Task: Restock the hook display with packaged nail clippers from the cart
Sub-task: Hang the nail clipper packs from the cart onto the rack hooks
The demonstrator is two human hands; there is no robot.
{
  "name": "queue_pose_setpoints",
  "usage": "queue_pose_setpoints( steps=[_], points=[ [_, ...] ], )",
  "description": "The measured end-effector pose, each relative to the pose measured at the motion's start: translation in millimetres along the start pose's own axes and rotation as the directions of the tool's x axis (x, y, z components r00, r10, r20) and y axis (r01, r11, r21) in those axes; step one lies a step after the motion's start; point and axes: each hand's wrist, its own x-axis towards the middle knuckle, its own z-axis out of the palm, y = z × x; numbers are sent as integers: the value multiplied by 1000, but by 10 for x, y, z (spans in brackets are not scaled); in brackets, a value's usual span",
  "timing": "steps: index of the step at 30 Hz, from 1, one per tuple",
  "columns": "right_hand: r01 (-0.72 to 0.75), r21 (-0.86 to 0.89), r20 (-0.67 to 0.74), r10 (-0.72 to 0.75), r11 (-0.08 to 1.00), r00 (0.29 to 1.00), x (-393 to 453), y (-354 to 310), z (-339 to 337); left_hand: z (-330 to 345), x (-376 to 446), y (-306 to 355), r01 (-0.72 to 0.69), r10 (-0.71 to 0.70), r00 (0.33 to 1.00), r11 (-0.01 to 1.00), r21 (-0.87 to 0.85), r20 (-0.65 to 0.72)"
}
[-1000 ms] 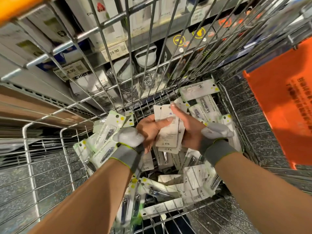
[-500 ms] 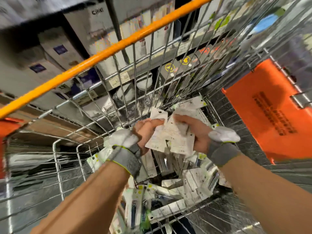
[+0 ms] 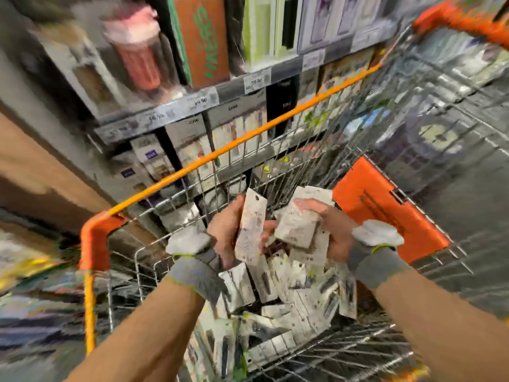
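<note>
Blurred store shelving with boxed goods and price tags fills the background behind a wire shopping cart with an orange rim. From my remote station I note both hands raised above the basket. The left hand grasps one white carded nail-clipper pack, its long axis near upright with the hang hole at the top end. The right hand clutches a fanned bundle of similar white packs, just beside the single pack. More loose packs lie heaped in the basket below. No hook display is visible, so I cannot tell which way it lies; I judge the left hand's single pack the likelier to be hung first.
</note>
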Motion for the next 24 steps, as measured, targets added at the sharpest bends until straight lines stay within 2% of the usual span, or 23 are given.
queue_pose_setpoints(
  steps=[3, 9, 13, 15, 17, 22, 24],
  points=[
    [186, 3, -40, -186, 983, 982, -362, -81, 227, 120, -442, 26, -92, 92, 996, 996, 18, 1],
    [267, -126, 21, -266, 955, 964, -1259, -333, 786, 345, -1440, 215, -276, 279, 960, 950, 145, 1],
    [351, -167, 124, -334, 921, 935, -1722, -483, 1201, 335, -2066, 388, -523, 546, 837, 819, 236, -37],
    [377, -177, 158, -352, 909, 923, -1905, -540, 1404, 307, -2370, 478, -594, 629, 770, 768, 240, -106],
    [408, -174, 212, -370, 896, 904, -2125, -591, 1642, 237, -2675, 587, -625, 669, 726, 739, 251, -161],
    [525, -195, 354, -439, 829, 826, -2607, -631, 2350, 122, -3550, 888, -666, 732, 671, 666, 336, -119],
    [552, -179, 403, -451, 815, 797, -2758, -590, 2634, 43, -3890, 983, -709, 775, 621, 619, 337, -118]
  ],
)
